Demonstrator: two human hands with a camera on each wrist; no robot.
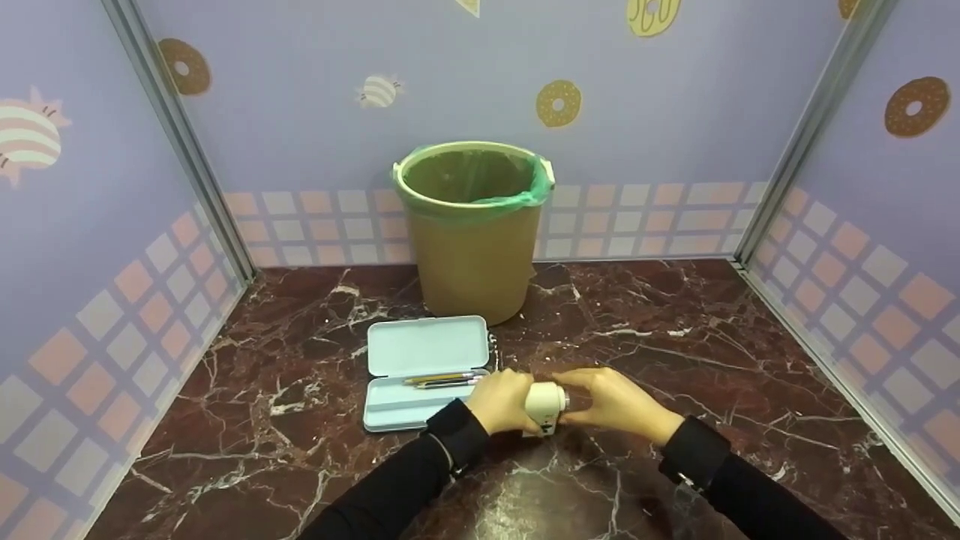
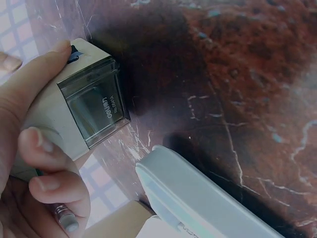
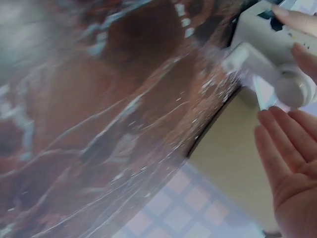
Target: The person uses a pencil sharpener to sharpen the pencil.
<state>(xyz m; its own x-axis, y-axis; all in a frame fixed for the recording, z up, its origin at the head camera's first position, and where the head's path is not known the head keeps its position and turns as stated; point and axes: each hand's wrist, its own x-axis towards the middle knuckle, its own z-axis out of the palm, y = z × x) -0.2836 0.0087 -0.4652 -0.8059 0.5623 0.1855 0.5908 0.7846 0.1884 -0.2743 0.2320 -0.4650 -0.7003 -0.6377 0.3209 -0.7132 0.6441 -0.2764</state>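
Observation:
My left hand (image 1: 501,403) grips a cream desktop pencil sharpener (image 1: 541,405) on the table, thumb pressed against its body. Through the left wrist view, its dark see-through shavings drawer (image 2: 96,106) faces the camera. Below the curled fingers of that hand pokes a pencil (image 2: 67,218), of which only the metal band and eraser end show. My right hand (image 1: 619,405) is beside the sharpener's other end, fingers extended and nearly straight around the white crank (image 3: 262,67). In the right wrist view its fingertips come close to the crank's round hub.
Left of the sharpener lies an open light-blue pencil case (image 1: 427,345) with several pencils (image 1: 442,381) in it. Behind the case stands a tan bin (image 1: 476,262) with a green liner. Patterned walls (image 1: 300,127) enclose the marbled table (image 1: 255,465) on three sides.

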